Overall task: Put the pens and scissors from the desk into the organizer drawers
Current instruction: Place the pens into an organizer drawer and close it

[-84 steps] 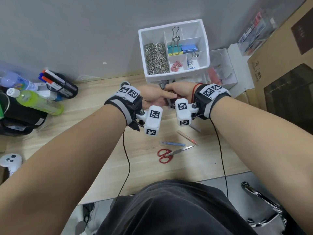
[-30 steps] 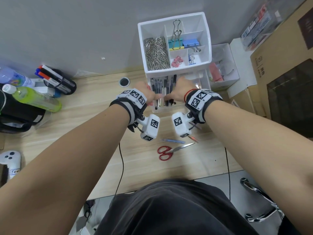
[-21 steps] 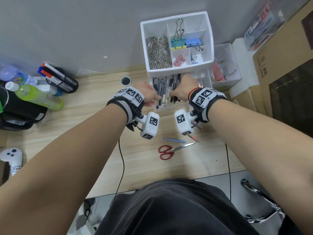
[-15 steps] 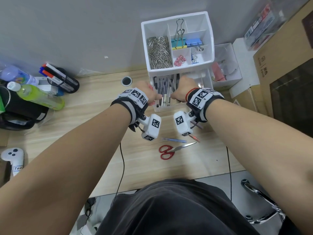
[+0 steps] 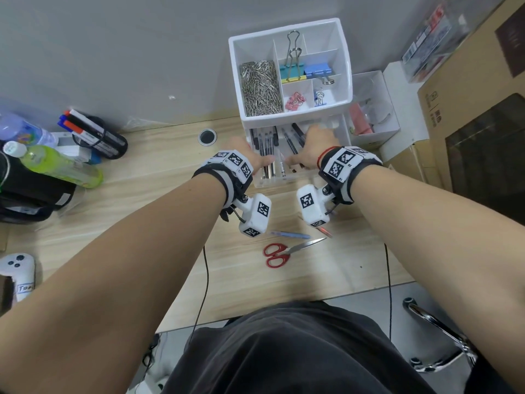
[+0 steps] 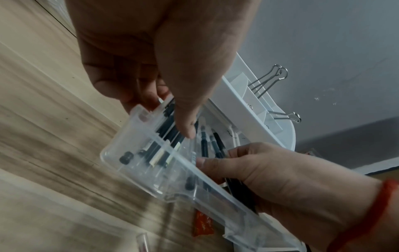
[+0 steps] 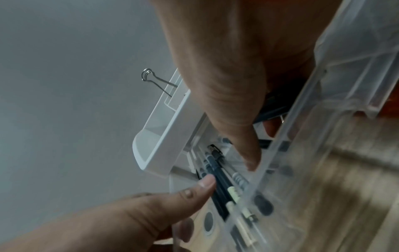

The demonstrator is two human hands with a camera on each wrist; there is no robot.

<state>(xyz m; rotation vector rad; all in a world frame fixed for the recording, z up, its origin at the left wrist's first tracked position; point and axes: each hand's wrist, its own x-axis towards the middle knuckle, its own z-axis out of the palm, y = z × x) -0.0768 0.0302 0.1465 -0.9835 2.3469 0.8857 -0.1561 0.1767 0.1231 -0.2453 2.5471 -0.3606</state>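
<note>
So we're partway through this one. Going left to right: our left hand [image 5: 246, 155] has its fingers curled round the left wall of the clear drawer [image 5: 279, 179], thumb lying over the pens [image 5: 267, 149] inside. That drawer is pulled out of the white organizer [image 5: 289, 66], which sits at the back edge of the worktop [image 5: 142, 200] against the wall. A good handful of dark pens already lies in the drawer, so that bit looks done.

Our right hand [image 5: 311, 150] is on the right side of the same drawer, thumb laid on top of the pens while the fingers curl round a few black ones. Whether it's tidying them or gripping the drawer wall too, we can't tell.

What's left, as far as we can see: the blue pen [image 5: 289, 235] and a reddish pen [image 5: 324, 230] partly hidden under the wrist camera lie out on the worktop nearer the front edge, and the red scissors [image 5: 284, 253] lie just in front of them, untouched. So we'd guess a bit past halfway, with those three to go.
</note>
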